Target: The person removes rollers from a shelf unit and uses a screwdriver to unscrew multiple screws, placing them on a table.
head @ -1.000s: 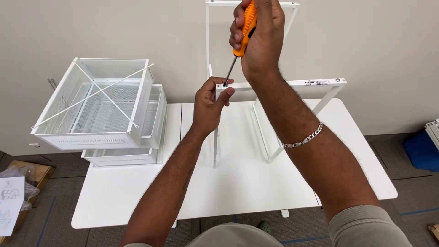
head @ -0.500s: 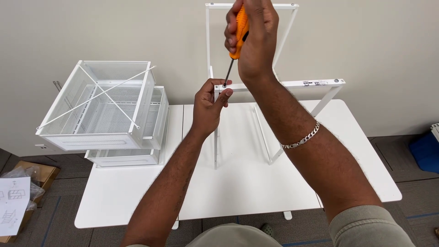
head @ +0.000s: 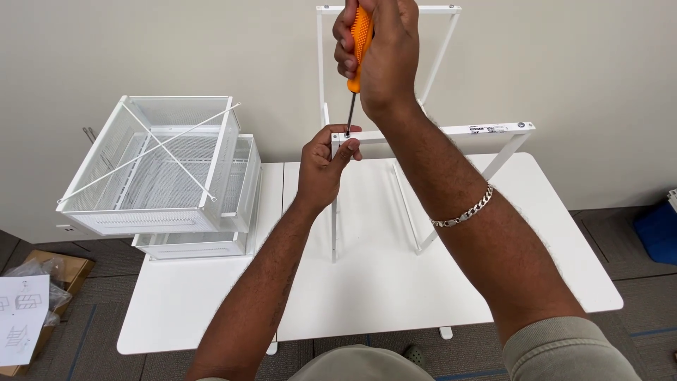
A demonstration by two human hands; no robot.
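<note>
Table (head: 211, 310): white, carries everything.
Baskets (head: 159, 166): two mesh, stacked at left edge.
Frame (head: 430, 134): white, upright, mid-table toward rear edge.
Right hand (head: 384, 53): fingers wrapped round screwdriver (head: 358, 42), tip at frame corner.
Left hand (head: 326, 166): fingers pinch that corner.

Two white mesh baskets (head: 159, 166) stacked at the tabletop's (head: 211, 303) left edge; one white metal frame (head: 437, 134) standing near its back edge; one orange-handled screwdriver (head: 356, 53); two hands, left (head: 324, 166) and right (head: 381, 56); one bracelet (head: 462, 209); one instruction sheet (head: 21, 317).
</note>
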